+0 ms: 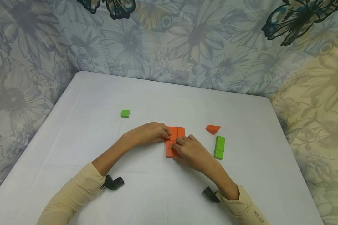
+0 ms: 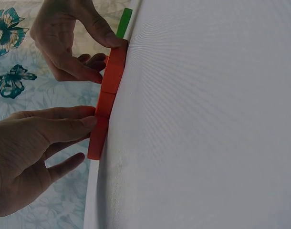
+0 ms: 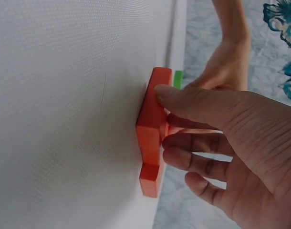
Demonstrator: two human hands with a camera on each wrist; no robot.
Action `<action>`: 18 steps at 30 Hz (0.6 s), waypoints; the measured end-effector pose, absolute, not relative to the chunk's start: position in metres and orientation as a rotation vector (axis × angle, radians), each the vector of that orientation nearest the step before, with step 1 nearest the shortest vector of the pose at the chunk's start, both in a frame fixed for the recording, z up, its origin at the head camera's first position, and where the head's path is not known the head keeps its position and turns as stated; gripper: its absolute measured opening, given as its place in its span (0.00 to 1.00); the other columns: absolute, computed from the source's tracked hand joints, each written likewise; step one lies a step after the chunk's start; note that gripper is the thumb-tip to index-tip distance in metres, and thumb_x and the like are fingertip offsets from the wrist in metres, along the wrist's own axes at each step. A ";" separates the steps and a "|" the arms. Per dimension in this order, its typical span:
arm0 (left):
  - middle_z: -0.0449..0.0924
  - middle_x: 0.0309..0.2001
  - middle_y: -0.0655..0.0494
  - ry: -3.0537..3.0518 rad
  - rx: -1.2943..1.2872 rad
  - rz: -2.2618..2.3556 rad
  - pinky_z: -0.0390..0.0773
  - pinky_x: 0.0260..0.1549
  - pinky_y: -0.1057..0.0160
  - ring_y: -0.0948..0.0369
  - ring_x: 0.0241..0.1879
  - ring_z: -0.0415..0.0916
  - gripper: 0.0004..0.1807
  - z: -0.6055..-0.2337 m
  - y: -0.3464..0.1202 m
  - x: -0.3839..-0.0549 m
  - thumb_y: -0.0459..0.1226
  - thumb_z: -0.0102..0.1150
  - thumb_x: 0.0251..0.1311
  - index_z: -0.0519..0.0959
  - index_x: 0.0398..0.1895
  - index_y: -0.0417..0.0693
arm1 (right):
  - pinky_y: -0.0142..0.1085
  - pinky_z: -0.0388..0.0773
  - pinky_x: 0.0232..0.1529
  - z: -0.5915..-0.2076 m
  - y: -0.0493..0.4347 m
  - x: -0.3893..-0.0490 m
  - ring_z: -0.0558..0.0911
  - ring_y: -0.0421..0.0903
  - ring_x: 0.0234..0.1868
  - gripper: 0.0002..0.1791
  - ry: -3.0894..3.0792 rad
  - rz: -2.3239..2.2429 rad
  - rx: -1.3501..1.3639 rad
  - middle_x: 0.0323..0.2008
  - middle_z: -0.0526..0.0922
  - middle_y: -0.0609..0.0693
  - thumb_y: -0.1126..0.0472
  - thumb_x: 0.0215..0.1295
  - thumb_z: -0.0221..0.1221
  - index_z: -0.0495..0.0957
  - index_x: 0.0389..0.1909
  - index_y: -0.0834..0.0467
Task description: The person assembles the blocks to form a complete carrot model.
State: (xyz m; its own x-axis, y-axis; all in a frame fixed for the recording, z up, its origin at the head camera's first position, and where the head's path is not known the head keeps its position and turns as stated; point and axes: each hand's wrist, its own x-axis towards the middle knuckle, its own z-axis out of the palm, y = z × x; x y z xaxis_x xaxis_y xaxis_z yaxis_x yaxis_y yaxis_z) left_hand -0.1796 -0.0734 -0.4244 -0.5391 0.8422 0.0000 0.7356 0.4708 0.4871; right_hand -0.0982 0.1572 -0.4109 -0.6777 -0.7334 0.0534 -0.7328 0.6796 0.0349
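Several flat orange blocks (image 1: pixel 173 133) lie edge to edge on the white table, making one compact panel; fingers hide parts of it. At the panel's left edge my left hand (image 1: pixel 152 132) holds an orange block with thumb and fingertips, also visible in the left wrist view. Across the panel's near right part reaches my right hand (image 1: pixel 195 154). In the right wrist view, its thumb presses the near side of an orange block (image 3: pixel 152 112) while the other fingers bend over the top. An orange wedge-like block (image 1: pixel 212 129) lies right of the panel.
Two green blocks (image 1: pixel 219 147) lie end to end right of my right hand. A small green block (image 1: pixel 125 113) sits farther back on the left. The white tabletop (image 1: pixel 169 193) ends at a flower-patterned cloth (image 1: pixel 186 47). Dark wrist devices (image 1: pixel 114 183) stick out beside both sleeves.
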 end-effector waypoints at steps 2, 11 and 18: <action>0.87 0.58 0.55 2.481 1.358 0.643 0.79 0.69 0.55 0.57 0.64 0.81 0.15 -0.425 -0.073 -0.180 0.34 0.68 0.68 0.88 0.56 0.49 | 0.37 0.77 0.43 -0.410 0.158 -0.099 0.80 0.42 0.36 0.20 -2.839 0.002 1.236 0.35 0.82 0.46 0.48 0.57 0.78 0.87 0.45 0.54; 0.88 0.57 0.56 2.478 1.364 0.641 0.80 0.68 0.57 0.57 0.63 0.82 0.14 -0.426 -0.072 -0.181 0.33 0.69 0.67 0.89 0.55 0.50 | 0.40 0.80 0.41 -0.388 0.189 -0.120 0.79 0.49 0.37 0.21 -2.944 0.087 0.939 0.38 0.83 0.52 0.53 0.64 0.73 0.86 0.53 0.60; 0.88 0.57 0.56 2.474 1.344 0.651 0.79 0.69 0.56 0.57 0.64 0.81 0.15 -0.425 -0.072 -0.181 0.33 0.69 0.67 0.89 0.55 0.50 | 0.60 0.79 0.54 -0.375 0.232 -0.145 0.80 0.67 0.55 0.26 -3.184 0.021 0.529 0.55 0.81 0.66 0.62 0.68 0.69 0.78 0.65 0.63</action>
State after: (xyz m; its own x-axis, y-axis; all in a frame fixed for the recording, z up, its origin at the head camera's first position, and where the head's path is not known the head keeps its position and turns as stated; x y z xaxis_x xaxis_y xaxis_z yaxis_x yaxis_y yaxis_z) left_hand -0.1811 -0.0725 -0.4251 -0.5426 0.8400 -0.0069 0.7278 0.4742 0.4955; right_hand -0.1455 0.2324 -0.3749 -0.9428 -0.3230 -0.0825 -0.3219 0.9464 -0.0268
